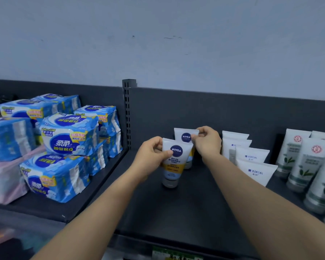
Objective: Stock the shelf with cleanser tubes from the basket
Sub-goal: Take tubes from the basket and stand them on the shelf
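Note:
Two white Nivea cleanser tubes stand cap-down on the dark shelf (176, 209). The front tube (174, 166) has a yellow band and a grey cap; my left hand (150, 159) grips its upper left edge. Behind it stands the rear tube (185, 137), partly hidden by the front one. My right hand (207, 142) pinches the rear tube's top right corner. The basket is not in view.
A row of white tubes with blue print (251, 160) stands right of my hands, and white tubes with green leaves (306, 166) farther right. Blue wrapped packs (68, 136) fill the left shelf bay beyond a slotted upright post (128, 113). A dark back panel closes the shelf.

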